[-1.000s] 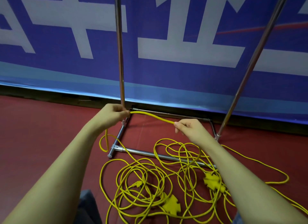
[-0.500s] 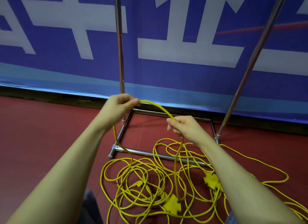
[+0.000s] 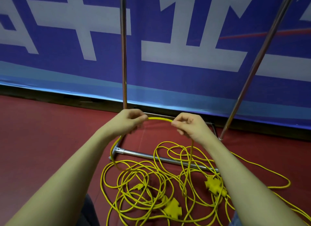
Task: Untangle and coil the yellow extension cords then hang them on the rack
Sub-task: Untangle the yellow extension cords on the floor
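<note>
Yellow cord [image 3: 159, 119] pinched by left hand [image 3: 130, 120] and right hand [image 3: 186, 124]; rack [image 3: 161, 159] base beneath; bare floor [image 3: 42, 129] left.

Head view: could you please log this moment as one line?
stage: coiling | left hand: pinches cord | right hand: pinches cord | tangle: on floor | rack: bare

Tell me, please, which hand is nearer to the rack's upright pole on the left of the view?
Left. The left hand sits right at the foot of that pole; the right hand is off to its right, along the cord.
</note>
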Available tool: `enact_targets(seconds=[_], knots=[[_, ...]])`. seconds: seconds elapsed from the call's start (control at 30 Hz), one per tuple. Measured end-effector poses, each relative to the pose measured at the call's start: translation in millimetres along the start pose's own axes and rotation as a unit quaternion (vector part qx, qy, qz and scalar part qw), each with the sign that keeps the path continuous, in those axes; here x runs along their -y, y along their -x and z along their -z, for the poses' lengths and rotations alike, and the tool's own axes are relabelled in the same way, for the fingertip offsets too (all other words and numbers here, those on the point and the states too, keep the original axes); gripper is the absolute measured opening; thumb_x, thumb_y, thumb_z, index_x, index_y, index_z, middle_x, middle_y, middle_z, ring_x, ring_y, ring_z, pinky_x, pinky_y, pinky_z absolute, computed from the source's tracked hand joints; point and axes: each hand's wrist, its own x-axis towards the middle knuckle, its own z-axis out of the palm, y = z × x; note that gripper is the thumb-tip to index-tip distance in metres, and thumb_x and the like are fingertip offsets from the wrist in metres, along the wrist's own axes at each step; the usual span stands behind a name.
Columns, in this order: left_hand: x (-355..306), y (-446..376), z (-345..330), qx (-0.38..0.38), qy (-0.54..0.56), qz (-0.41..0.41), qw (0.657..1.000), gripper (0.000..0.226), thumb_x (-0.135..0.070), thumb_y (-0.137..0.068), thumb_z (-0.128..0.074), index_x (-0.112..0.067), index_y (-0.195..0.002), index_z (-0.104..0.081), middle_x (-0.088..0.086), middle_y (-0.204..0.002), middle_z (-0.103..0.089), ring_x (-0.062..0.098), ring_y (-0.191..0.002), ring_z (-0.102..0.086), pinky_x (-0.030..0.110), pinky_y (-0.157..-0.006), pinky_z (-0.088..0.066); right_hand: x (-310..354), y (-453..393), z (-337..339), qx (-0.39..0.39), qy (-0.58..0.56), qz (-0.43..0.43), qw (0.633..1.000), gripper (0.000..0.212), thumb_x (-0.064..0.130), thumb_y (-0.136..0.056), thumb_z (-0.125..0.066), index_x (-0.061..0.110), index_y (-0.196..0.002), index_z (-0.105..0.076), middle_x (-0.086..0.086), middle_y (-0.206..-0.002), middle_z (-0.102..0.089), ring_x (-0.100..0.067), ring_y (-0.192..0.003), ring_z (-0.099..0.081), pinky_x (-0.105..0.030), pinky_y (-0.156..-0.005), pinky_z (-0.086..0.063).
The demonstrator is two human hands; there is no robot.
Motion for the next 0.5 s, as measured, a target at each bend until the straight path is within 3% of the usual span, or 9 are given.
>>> enact_targets(seconds=[0.1, 0.2, 0.27, 0.37, 0.43, 0.5], knots=[[-14.4, -1.5, -13.3, 0.032, -0.009, -0.044, 0.998, 0.017, -0.022, -0.096, -0.056, -0.012, -0.086, -0.066, -0.009, -0.057, -0.048, 0.002, -0.049, -0.039, 0.014, -0.048, -0.032, 12.1, -3.5, -15.3, 0.026, 0.021, 0.030, 0.999, 0.009, 0.004, -0.087, -0.063, 0.003, -0.078, -0.062, 0.004, -0.044, -0.048, 0.000, -0.036, -0.039, -0.010, -0.045, -0.030], [-20.3, -3.1, -9.4, 0.007, -0.010, -0.058, 0.998, 0.017, -0.021, -0.092, -0.061, -0.011, -0.079, -0.068, -0.013, -0.053, -0.048, 0.002, -0.052, -0.039, 0.015, -0.052, -0.033, 9.5, -5.9, -18.3, 0.033, 0.032, 0.018, 0.999, 0.010, 0.010, -0.087, -0.065, 0.003, -0.080, -0.064, 0.004, -0.044, -0.047, 0.000, -0.037, -0.038, -0.011, -0.044, -0.030], [-16.4, -3.7, -0.4, -0.025, 0.000, -0.060, 0.998, 0.016, -0.024, -0.090, -0.065, -0.017, -0.076, -0.070, -0.005, -0.059, -0.056, 0.005, -0.061, -0.047, 0.021, -0.062, -0.038, 0.2, -4.4, -13.8, 0.044, 0.056, -0.002, 0.997, 0.014, 0.014, -0.086, -0.067, 0.004, -0.077, -0.065, 0.008, -0.043, -0.046, -0.001, -0.039, -0.037, -0.014, -0.045, -0.030], [-3.1, -4.0, 12.7, -0.058, 0.028, -0.043, 0.997, 0.027, -0.048, -0.078, -0.070, -0.021, -0.075, -0.073, 0.024, -0.078, -0.062, 0.016, -0.073, -0.051, 0.032, -0.072, -0.039, -14.5, -0.6, -0.2, 0.035, 0.067, -0.021, 0.997, 0.015, 0.013, -0.086, -0.067, 0.009, -0.071, -0.065, 0.010, -0.046, -0.049, -0.001, -0.045, -0.041, -0.015, -0.049, -0.033], [3.4, -4.2, 13.7, -0.064, 0.016, -0.026, 0.997, 0.031, -0.050, -0.076, -0.071, -0.020, -0.074, -0.073, 0.023, -0.074, -0.058, 0.017, -0.071, -0.048, 0.032, -0.070, -0.036, -21.9, 1.1, 8.3, 0.025, 0.047, -0.028, 0.998, 0.015, 0.009, -0.087, -0.065, 0.011, -0.072, -0.065, 0.009, -0.049, -0.054, -0.001, -0.047, -0.046, -0.014, -0.052, -0.038], [6.6, -7.0, 10.5, -0.075, -0.047, -0.021, 0.996, 0.024, -0.037, -0.083, -0.071, -0.016, -0.071, -0.071, 0.020, -0.070, -0.058, 0.013, -0.064, -0.046, 0.027, -0.062, -0.034, -25.3, 2.9, 10.3, 0.038, 0.056, -0.037, 0.997, 0.015, 0.008, -0.089, -0.062, 0.011, -0.075, -0.066, 0.006, -0.053, -0.056, -0.002, -0.049, -0.048, -0.015, -0.054, -0.039]])
